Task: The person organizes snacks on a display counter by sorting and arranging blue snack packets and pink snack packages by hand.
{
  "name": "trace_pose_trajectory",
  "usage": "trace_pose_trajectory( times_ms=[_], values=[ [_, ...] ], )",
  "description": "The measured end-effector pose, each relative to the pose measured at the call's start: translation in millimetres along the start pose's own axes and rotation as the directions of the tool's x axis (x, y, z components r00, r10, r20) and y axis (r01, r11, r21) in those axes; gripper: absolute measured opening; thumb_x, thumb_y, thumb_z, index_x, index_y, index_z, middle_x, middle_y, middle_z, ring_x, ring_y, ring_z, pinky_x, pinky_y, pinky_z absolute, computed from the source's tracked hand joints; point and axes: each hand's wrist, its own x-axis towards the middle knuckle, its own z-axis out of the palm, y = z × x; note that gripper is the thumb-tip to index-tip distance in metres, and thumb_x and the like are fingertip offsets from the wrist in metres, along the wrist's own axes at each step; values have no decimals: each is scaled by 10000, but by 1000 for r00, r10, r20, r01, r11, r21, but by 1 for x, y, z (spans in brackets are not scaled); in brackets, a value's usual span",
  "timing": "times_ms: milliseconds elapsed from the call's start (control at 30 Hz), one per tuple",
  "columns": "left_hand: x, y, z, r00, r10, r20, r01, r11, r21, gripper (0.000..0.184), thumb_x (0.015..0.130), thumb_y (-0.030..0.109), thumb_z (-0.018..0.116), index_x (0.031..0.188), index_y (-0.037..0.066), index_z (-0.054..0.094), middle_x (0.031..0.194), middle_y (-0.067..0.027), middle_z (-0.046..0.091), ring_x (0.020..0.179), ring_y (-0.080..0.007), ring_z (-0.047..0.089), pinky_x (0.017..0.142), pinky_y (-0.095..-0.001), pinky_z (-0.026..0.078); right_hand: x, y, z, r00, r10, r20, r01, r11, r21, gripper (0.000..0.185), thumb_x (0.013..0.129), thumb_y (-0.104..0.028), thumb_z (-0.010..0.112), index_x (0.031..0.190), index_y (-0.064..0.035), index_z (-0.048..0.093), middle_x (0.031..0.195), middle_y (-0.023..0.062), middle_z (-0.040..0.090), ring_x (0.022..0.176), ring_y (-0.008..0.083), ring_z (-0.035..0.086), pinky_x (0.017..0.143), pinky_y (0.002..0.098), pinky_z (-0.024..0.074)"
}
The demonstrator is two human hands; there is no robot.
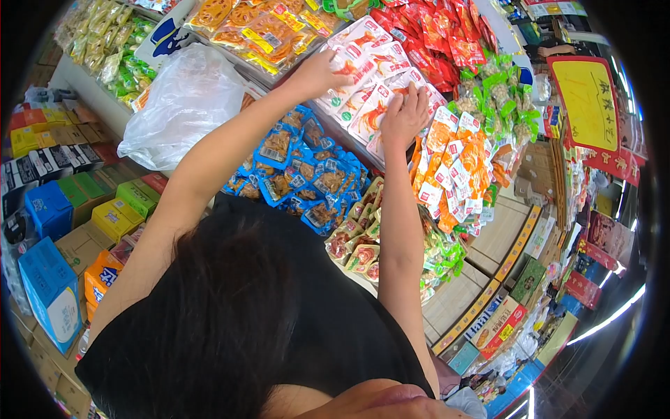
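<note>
"Forearms extend from a black shirt point(328, 307) across a snack display. What lies nearest the person?"

"A heap of blue packets point(328, 174). Just beyond it, white packets point(371, 115) fill a compartment, and both hands are upon them."

"In what state are the hands?"

"The right hand point(405, 119) rests palm down on the near right part of the layer, fingers parted. The left hand point(317, 73) lies at the left side, farther off; whether its fingers grip a packet cannot be told."

"Which step is represented?"

"By the pose, probably two-handed settling of the white packets. Shifting one would call for fingers closing on a free edge while the other hand steadies its neighbours."

"How do these packets appear?"

"Flat, glossy and overlapping, several askew; white, with red labels and orange-red pictures."

"And at the far side?"

"Orange packets point(279, 42) with yellow labels at left; red packets point(447, 31), loosely piled, at right."
</note>
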Motion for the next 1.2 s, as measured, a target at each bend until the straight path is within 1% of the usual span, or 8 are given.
trace_pose_trajectory(
  times_ms=[67, 333, 400, 433, 767, 967, 1133, 1200],
  values=[
    [4, -6, -5, 991, -122, 53, 133, 922, -362, 526, 732, 302, 780, 1109, -28, 620, 1025, -183, 686, 942, -281, 666, 849, -368, 504, 0, 1, 0, 1000, 3, -1, -3, 1000, 11, 398, 899, -225, 539, 1268, -77, 568, 1352, 188, 499, 1293, 341, 419, 1074, 503, 265],
    [7, -18, 3, 994, 4, 108, 36, 927, -372, 478, 768, 334, 743, 1070, -21, 639, 1039, -209, 669, 974, -294, 638, 858, -384, 491, 0, 0, -1, 1000, -5, 4, 5, 1000, -16, 400, 924, -251, 504, 1282, -83, 562, 1351, 198, 502, 1283, 347, 434, 1070, 501, 283],
    [3, -6, 8, 995, 95, -29, -82, 951, 298, 530, 776, 394, 724, 1085, -26, 628, 1145, -228, 608, 1111, -352, 536, 955, -423, 427, 0, 1, 0, 1000, 6, 11, -6, 1000, 4, 403, 912, -242, 520, 1282, -85, 563, 1362, 188, 493, 1296, 344, 417, 1080, 506, 267],
    [1, 10, -3, 992, 15, 122, -46, 967, 252, 632, 805, 410, 695, 1188, -75, 563, 1324, -261, 483, 1259, -407, 385, 1052, -466, 336, 0, 1, 0, 1000, 17, 19, -18, 999, 26, 407, 901, -233, 536, 1281, -88, 563, 1372, 177, 484, 1310, 340, 401, 1089, 510, 250],
    [-9, 23, -1, 989, 146, -33, -116, 887, 447, 562, 797, 382, 711, 1131, -53, 587, 1237, -210, 551, 1123, -390, 497, 976, -456, 396, -1, 2, 1, 999, 30, 30, -30, 1000, 6, 416, 899, -234, 538, 1291, -98, 559, 1380, 175, 480, 1312, 339, 398, 1093, 509, 247],
    [3, 4, 7, 980, 197, 2, -190, 943, 272, 596, 778, 358, 746, 1167, -59, 573, 1160, -237, 594, 1089, -325, 567, 936, -413, 445, -1, 2, 1, 999, 28, 25, -28, 999, 15, 415, 901, -239, 538, 1292, -102, 558, 1384, 175, 475, 1314, 337, 395, 1096, 511, 243],
    [6, 7, -13, 991, -33, 128, 50, 989, -139, 590, 740, 362, 771, 1089, -83, 604, 1050, -238, 657, 953, -322, 647, 835, -385, 500, -1, 0, -1, 1000, 9, 8, -9, 1000, -14, 404, 924, -255, 510, 1290, -93, 562, 1371, 189, 492, 1298, 335, 424, 1074, 489, 280],
    [31, -29, 2, 999, 26, 22, -23, 988, -153, 539, 742, 345, 772, 1066, -60, 623, 978, -204, 685, 857, -282, 674, 766, -368, 520, -1, 0, -1, 1000, 8, 10, -8, 1000, -14, 406, 925, -257, 509, 1292, -93, 561, 1373, 189, 490, 1300, 335, 423, 1074, 489, 279]
  ],
)
